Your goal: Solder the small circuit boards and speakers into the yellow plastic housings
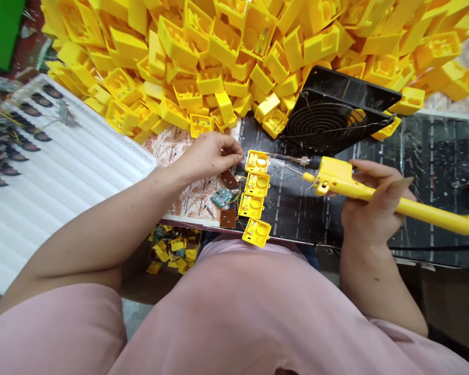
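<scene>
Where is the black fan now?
In the head view, the black fan leans upper right of centre, against the heap of yellow housings, just beyond the soldering iron in the right hand.

Yellow soldering iron (pixel 375 190) lying level, tip at top yellow housing (pixel 257 161) of a four-housing column, open-faced

Pink clothing, bare forearms
</scene>
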### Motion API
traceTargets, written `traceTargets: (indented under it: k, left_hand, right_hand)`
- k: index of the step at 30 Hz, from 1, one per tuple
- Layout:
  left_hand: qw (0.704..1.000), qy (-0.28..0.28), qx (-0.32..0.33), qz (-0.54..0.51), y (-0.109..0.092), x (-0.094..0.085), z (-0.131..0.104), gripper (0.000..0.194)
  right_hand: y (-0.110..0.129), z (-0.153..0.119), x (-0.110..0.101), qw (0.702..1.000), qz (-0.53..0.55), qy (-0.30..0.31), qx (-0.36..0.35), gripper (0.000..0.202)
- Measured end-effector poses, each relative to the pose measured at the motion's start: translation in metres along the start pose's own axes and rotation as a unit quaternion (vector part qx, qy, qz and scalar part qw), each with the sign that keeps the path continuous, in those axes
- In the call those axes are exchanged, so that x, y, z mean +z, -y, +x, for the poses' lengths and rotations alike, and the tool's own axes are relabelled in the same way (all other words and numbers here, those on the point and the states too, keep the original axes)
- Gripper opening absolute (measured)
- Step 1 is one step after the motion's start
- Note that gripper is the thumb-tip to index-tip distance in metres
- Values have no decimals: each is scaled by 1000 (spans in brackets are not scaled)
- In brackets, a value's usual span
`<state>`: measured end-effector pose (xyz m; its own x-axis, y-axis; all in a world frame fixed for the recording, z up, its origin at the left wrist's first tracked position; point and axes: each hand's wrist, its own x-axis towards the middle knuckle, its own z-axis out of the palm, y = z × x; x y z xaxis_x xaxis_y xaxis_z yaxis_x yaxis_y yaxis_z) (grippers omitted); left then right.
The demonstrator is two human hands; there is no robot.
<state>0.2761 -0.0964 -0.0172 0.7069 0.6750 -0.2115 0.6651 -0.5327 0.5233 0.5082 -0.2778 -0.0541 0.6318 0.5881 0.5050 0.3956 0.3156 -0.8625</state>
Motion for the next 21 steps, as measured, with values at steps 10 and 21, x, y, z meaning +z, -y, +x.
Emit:
traceTargets:
  k: [10, 21]
  left_hand:
    - [995, -9, -19, 101, -18, 2, 19, 28]
    - [988, -3, -3, 151, -19, 5, 24, 25]
  right_hand:
    - [13, -14, 4, 981, -140, 112, -79, 32]
    - [23, -2, 15, 945, -163, 208, -190, 20]
